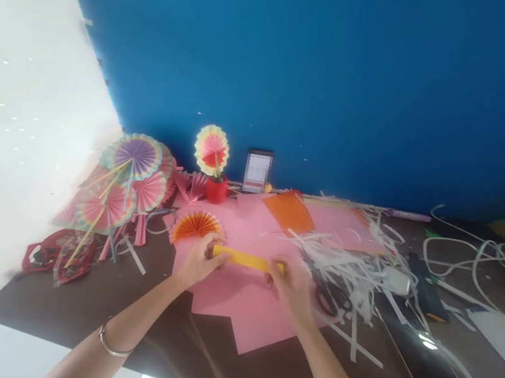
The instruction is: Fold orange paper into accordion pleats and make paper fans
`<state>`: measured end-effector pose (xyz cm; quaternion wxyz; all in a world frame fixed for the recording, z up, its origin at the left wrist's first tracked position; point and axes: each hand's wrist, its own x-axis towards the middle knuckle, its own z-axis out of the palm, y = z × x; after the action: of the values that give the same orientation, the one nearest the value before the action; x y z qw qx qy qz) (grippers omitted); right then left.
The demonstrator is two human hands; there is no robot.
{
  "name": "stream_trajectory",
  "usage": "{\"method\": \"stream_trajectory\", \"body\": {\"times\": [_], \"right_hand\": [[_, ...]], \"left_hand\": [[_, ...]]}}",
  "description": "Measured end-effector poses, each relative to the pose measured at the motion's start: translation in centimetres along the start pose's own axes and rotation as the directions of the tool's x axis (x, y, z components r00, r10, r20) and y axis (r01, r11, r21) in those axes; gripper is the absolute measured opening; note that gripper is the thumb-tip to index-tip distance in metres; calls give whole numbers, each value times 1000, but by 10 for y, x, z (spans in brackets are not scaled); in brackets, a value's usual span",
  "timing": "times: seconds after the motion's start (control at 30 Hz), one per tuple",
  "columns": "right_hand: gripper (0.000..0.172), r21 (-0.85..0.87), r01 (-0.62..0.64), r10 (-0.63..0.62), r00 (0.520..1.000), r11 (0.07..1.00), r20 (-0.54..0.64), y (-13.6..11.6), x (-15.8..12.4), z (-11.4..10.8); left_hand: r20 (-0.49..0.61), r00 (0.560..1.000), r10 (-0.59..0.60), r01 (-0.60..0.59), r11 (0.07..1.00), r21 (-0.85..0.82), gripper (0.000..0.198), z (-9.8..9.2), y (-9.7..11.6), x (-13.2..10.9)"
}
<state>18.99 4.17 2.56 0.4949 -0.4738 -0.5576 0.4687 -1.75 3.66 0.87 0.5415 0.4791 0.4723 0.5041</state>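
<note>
A narrow yellow paper strip (247, 260) is stretched between my two hands, roughly level. My left hand (201, 260) pinches its left end with thumb and fingers. At the other end, my right hand (291, 282) grips the strip the same way. Sheets of pink paper (234, 301) lie spread beneath both hands. Just beyond my left hand rests an orange pleated paper fan (197, 226), partly covered by that hand. An orange paper sheet (289, 213) lies farther back on the pink ones.
Several pleated paper fans on sticks (135, 158) stand at the left; another fan (212, 147) is in a red pot (216, 190). White paper strips (341, 264) pile up on the right, near a dark tablet (435, 365) and white cables (481, 257). A phone (258, 172) leans against the blue wall.
</note>
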Motion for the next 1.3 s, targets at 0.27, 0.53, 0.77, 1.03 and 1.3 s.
{"method": "stream_trajectory", "body": {"times": [0.27, 0.53, 0.77, 1.03, 1.3], "right_hand": [[31, -1, -37, 37, 999, 999, 12, 5, 4, -1], [34, 39, -39, 39, 999, 998, 1, 6, 3, 4], [35, 2, -51, 51, 998, 999, 31, 6, 5, 0], [36, -129, -104, 114, 990, 986, 79, 18, 12, -6], [31, -152, -45, 60, 994, 987, 92, 29, 16, 1]], "left_hand": [[3, 998, -64, 64, 993, -103, 27, -1, -4, 5], [86, 954, -286, 298, 924, -238, 36, 4, -9, 4], [101, 972, -211, 226, 957, -181, 38, 0, -5, 5], [97, 981, -166, 178, 975, -130, 44, -1, -5, 7], [-39, 991, -132, 126, 984, -127, 30, 1, -9, 11]]}}
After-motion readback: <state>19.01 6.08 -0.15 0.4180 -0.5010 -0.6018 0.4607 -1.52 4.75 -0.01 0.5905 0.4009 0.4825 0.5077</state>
